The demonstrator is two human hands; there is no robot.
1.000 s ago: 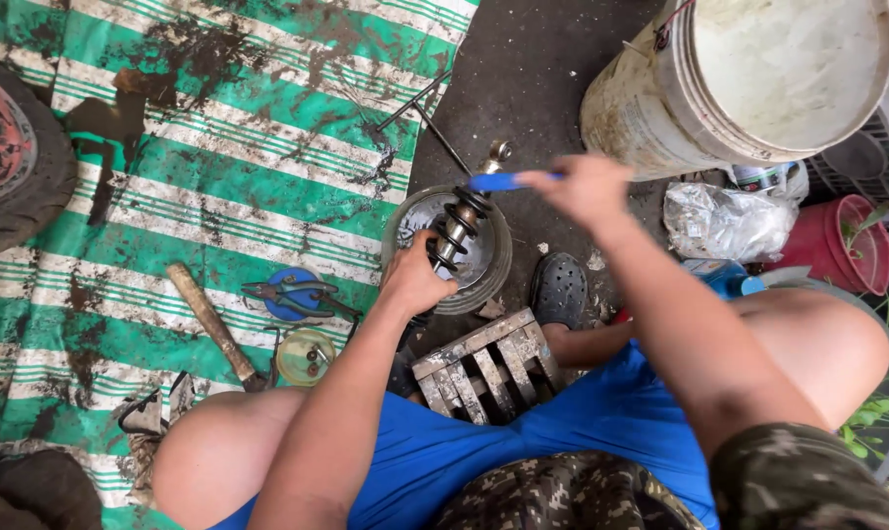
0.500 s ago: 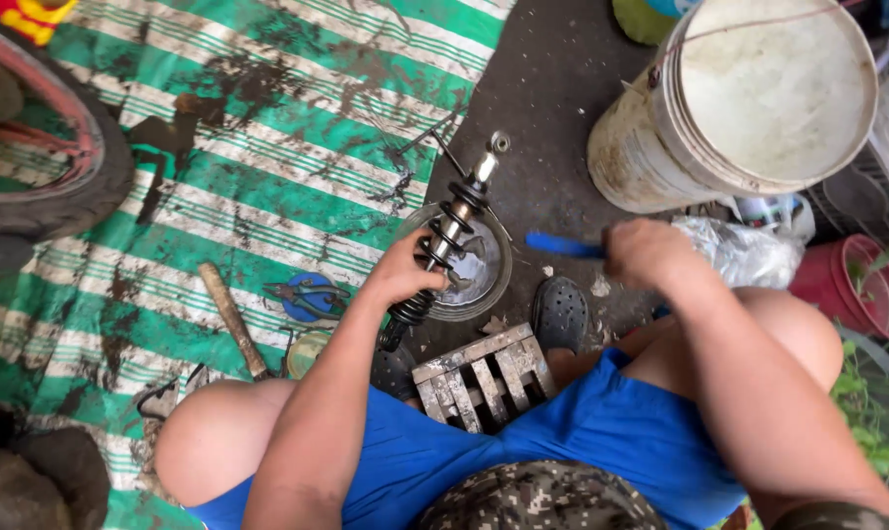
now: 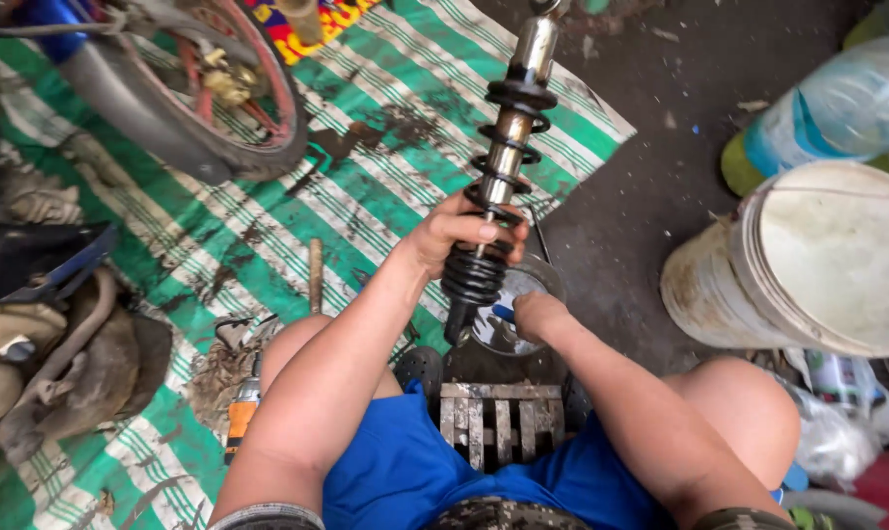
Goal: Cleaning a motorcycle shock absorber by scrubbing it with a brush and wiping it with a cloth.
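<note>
My left hand [image 3: 459,236] grips a motorcycle shock absorber [image 3: 503,167] around its black coil spring, holding it upright and tilted away from me over a round metal bowl [image 3: 538,280]. The chrome rod and spring rise toward the top of the head view. My right hand [image 3: 538,314] is closed around a blue-handled tool [image 3: 501,314] at the bowl, just beside the absorber's lower end. A small slatted wooden stool [image 3: 493,417] sits between my knees.
A striped green and white tarp [image 3: 366,128] covers the ground on the left, with a motorcycle wheel [image 3: 218,108] on it. A dirty white bucket [image 3: 808,265] lies at right, a plastic bottle [image 3: 837,108] behind it. A wooden-handled tool [image 3: 315,275] and an orange tool [image 3: 240,417] lie by my left leg.
The shock absorber has been lifted from lying across the bowl to upright in my left hand. My right hand has come down to the bowl. The camera view has shifted closer.
</note>
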